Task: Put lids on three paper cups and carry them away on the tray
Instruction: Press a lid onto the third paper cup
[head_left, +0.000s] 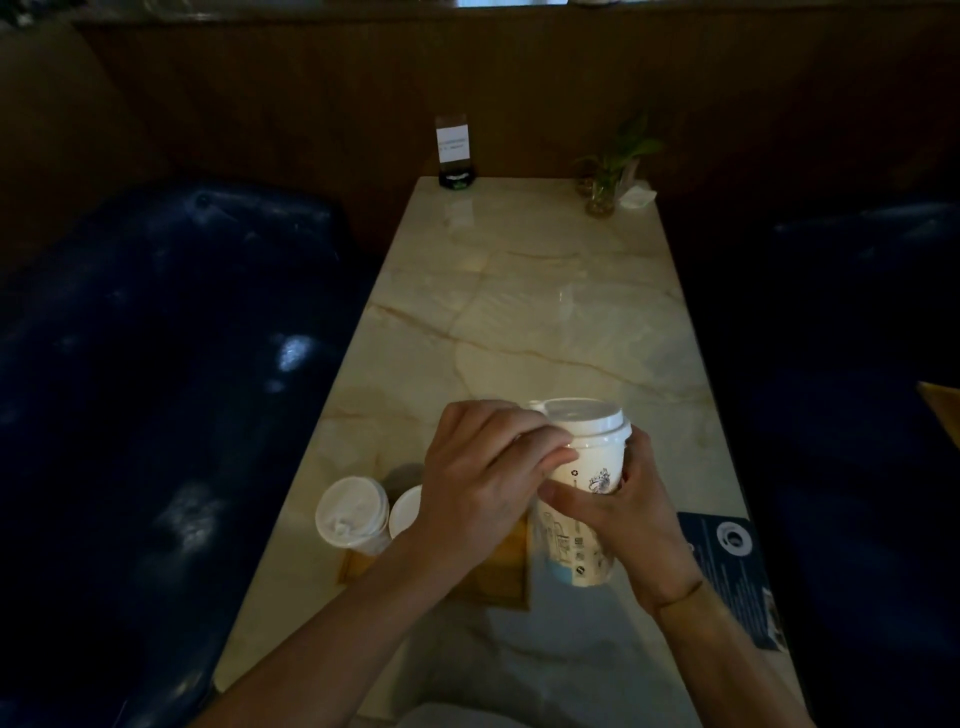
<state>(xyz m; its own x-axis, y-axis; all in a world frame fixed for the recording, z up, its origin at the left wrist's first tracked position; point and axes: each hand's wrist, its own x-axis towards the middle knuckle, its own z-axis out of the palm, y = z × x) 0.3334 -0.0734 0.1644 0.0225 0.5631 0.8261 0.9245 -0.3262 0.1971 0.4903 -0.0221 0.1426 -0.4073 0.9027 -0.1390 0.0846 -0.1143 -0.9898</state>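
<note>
A: So which step is this?

B: Lidding, by my read. The paper cup (584, 499) is held up off the desk (545, 322), tilted, just right of the wooden tray (498, 577). The right hand (631, 519) wraps its body, thumb across the front; the left hand (488, 478) curls its fingers (550, 457) against the rim of the white lid (584, 418).

A: And the others?

B: One lidded cup (353, 514) stands on the tray's left; a second white lid (406, 512) shows beside it, mostly hidden by the left wrist.

A: Next?

B: Probably seat the rim all round, then set it upright on the tray.

A: Room?

B: Open marble ahead; the desk's side edges are near, and a dark card (732, 571) lies at the right.
</note>
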